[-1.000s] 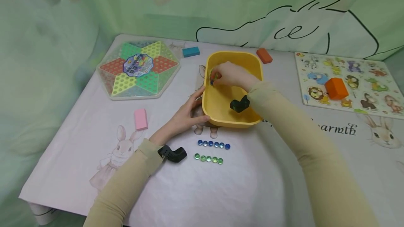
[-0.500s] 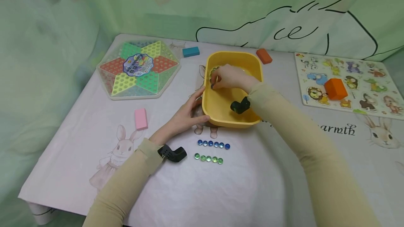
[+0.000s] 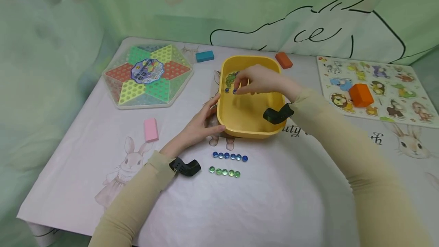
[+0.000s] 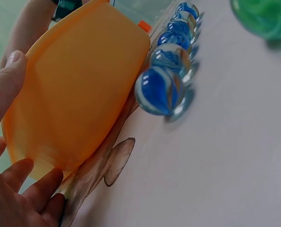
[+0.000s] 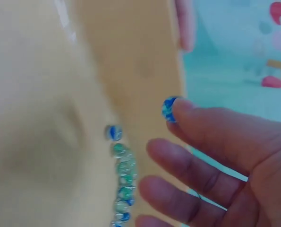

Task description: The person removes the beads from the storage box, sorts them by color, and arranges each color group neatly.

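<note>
A yellow tub [image 3: 251, 129] stands mid-table. My left hand [image 3: 205, 122] grips its near left corner, thumb on the rim; in the left wrist view the fingers [image 4: 24, 187] curl against the tub's wall [image 4: 79, 90]. My right hand [image 3: 237, 86] is inside the tub and pinches a blue marble [image 3: 234, 91], which shows at a fingertip [image 5: 187, 111] as the blue marble [image 5: 169, 108]. More green and blue marbles [image 3: 230, 79] lie by the tub's left wall. In front of the tub lie a row of blue marbles [image 3: 229, 156] and a row of green marbles [image 3: 224, 172].
A hexagonal Chinese checkers board [image 3: 147, 75] lies at the far left. A pink block [image 3: 151, 129], a teal block [image 3: 204, 56] and an orange block [image 3: 283, 60] lie around the tub. An animal puzzle board [image 3: 394, 75] with an orange block [image 3: 359, 95] is at the right.
My right hand has shifted a little to the right inside the tub, with a blue marble at its fingertips. The left hand stays on the tub's corner.
</note>
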Available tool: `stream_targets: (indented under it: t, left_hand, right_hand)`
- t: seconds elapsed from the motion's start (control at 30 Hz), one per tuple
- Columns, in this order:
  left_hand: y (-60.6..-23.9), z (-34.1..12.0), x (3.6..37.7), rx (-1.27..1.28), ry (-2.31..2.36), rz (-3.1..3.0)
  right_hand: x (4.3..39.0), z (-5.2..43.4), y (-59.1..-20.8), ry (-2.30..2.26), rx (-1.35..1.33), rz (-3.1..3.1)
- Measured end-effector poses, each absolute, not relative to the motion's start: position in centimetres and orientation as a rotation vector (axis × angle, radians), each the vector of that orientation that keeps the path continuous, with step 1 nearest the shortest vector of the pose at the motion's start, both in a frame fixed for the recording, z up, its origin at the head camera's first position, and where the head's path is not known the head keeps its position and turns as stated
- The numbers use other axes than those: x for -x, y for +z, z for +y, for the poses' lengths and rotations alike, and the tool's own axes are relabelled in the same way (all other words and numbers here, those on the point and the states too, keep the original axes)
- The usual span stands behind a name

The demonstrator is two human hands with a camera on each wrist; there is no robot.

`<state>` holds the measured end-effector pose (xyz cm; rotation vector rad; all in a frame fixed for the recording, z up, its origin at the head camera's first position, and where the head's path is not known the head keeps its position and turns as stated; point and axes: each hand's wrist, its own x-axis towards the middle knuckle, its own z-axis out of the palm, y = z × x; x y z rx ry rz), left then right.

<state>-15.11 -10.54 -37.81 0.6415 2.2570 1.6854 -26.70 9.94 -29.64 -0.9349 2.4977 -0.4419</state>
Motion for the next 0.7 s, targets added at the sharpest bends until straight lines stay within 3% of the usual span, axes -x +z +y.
stream_targets:
  t: [0.33,0.7]
  left_hand:
    - [-40.8,-10.7,16.2,-0.630,1.691,2.280]
    - [-40.7,-10.8,16.2,-0.651,1.696,2.293]
  right_hand:
    - [22.0,12.6,-27.0,-0.784,0.847,2.409]
    - [17.5,15.1,-28.6,-0.830,0.944,2.445]
